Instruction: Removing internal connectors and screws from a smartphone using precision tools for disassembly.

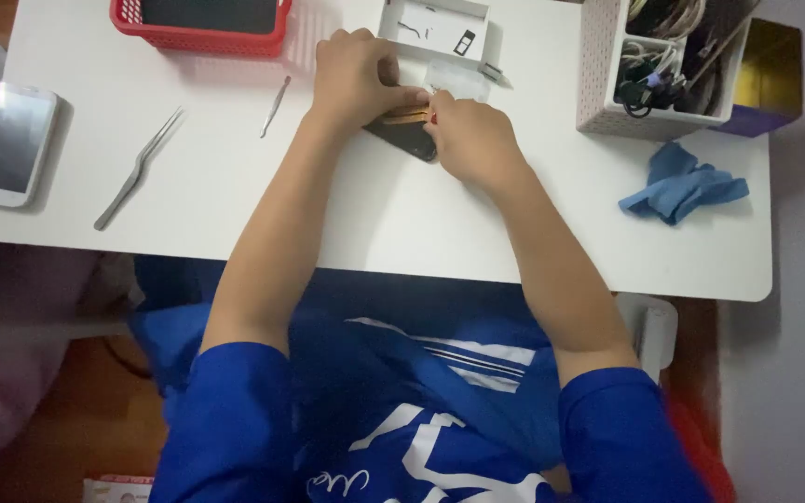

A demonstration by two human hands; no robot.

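A small dark device with an orange-gold strip (403, 127) lies on the white table (235, 186) near its far middle. My left hand (358, 74) presses down on the device's far end, fingers curled over it. My right hand (470, 140) is closed on a thin red-tipped tool (433, 115) whose tip meets the device's orange strip. Most of the device is hidden under both hands.
Long metal tweezers (137, 169) and a smaller metal pick (274, 106) lie left of the hands. A white phone (11, 142) sits at the left edge. A red basket (199, 26), a white parts tray (435, 28), a perforated white organiser with cables (663, 65) and a blue cloth (682, 191) are around.
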